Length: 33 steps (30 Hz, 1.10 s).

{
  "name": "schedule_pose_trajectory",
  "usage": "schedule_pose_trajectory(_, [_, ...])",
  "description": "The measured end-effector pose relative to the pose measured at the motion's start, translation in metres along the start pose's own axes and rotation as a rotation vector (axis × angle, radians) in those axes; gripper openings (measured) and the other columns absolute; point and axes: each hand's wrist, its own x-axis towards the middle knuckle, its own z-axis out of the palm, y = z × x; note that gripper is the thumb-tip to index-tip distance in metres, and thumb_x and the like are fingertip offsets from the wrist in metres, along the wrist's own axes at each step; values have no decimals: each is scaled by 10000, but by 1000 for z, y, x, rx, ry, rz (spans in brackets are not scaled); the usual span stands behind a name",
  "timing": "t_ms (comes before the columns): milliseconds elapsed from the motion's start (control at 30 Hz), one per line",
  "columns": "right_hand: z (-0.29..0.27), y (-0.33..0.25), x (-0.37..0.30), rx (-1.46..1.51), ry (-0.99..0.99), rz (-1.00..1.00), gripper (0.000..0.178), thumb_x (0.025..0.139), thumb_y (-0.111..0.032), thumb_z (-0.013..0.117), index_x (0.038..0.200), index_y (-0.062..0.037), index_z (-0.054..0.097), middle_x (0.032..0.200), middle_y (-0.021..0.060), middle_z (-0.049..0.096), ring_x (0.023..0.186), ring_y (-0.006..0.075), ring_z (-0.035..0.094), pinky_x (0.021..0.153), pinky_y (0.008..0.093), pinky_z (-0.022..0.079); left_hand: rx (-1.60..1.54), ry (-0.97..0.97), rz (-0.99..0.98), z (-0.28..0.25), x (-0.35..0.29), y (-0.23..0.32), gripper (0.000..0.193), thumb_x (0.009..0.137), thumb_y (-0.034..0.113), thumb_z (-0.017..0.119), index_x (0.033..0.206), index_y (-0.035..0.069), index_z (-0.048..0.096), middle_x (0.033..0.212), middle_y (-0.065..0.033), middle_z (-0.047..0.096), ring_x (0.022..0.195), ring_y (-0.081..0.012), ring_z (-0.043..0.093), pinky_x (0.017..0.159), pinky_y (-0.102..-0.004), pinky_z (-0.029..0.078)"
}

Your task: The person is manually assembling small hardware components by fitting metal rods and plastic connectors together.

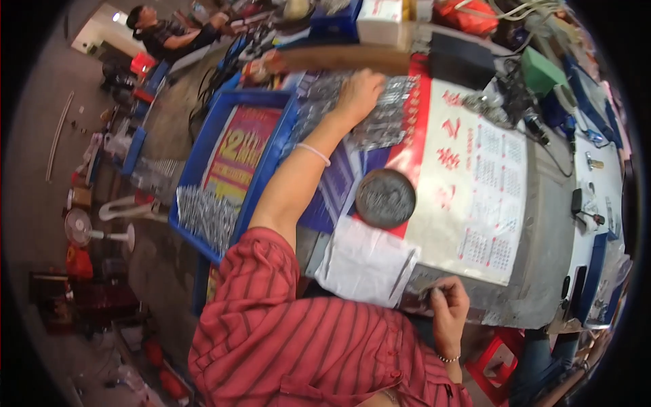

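My R hand (449, 308) is at the surface's (546, 264) near edge, thumb & fingers drawn together; can't tell if I'm pinching sth small. White sheet (363, 261) just left of it, prob. for easy reach. Blue tray (289, 119), toward the left edge, prob. corrals loose silver pins (207, 220). Then round dark dish (390, 222); toward the far edge, silver parts (390, 121) w/ my L hand (361, 96) over them, fingers loosely bent, grip unclear.
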Motion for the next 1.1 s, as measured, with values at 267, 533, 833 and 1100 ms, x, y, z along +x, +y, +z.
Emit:
schedule_pose_trajectory(267, [27,27,2,72,-102,78,35,915,-44,527,917,-17,505,758,25,568,631,72,510,589,205,422,-452,-63,-373,-123,-172,88,166,868,71,601,1009,-3,648,881,-81,659,794,-120,610,691,-247,475])
schedule_pose_trajectory(533, [82,22,-1,3,-333,25,75,925,-68,538,909,-1,510,767,32,574,653,68,520,581,210,422,-611,-246,-740,-158,-300,136,186,868,72,606,1033,-8,635,890,-71,634,760,-104,606,671,-236,478])
schedule_pose_trajectory(833, [113,32,-10,-255,-376,-11,83,908,-67,567,896,6,529,714,-5,542,618,52,471,562,214,387,-466,-87,-450,-153,-299,130,155,823,74,653,942,0,585,849,-129,567,720,-252,610,606,-318,471])
schedule_pose_trajectory(1100, [132,31,-2,-240,-360,141,71,909,-52,553,903,9,517,790,22,570,726,88,521,676,229,434,-314,99,-488,-254,-308,82,135,797,47,649,915,16,592,866,-141,584,821,-325,594,706,-378,479])
